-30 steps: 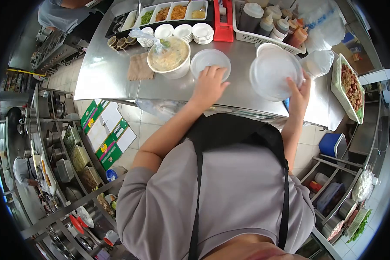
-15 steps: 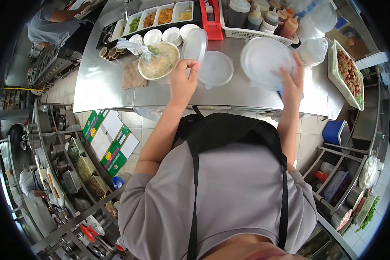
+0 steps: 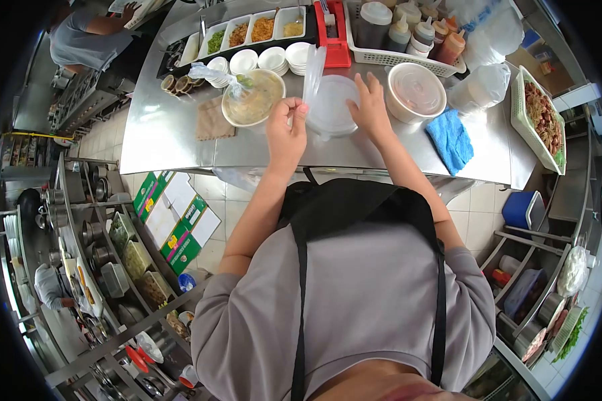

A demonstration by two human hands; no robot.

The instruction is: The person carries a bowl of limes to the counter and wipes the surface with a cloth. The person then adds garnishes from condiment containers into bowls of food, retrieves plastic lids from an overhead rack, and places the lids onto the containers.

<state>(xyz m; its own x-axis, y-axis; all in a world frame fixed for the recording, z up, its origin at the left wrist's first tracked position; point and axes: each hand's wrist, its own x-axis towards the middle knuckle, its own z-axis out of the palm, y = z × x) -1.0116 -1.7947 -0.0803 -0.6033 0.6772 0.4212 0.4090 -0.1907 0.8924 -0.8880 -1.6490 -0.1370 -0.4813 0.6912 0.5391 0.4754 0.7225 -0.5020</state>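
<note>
Head | right hand (image 3: 374,115) is now spreading fingers wide at flat lid (image 3: 332,103), away from right bowl (image 3: 416,93), which is sitting lidded | left hand (image 3: 286,135) is pinching upright lid (image 3: 312,77) near left bowl (image 3: 253,105) on table (image 3: 170,144)

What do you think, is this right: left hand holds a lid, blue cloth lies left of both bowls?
Not quite: the blue cloth lies on the near side of the right bowl, toward its right; the brown cloth is the one left of both. The head view shows it. The left hand does hold a lid.
</note>
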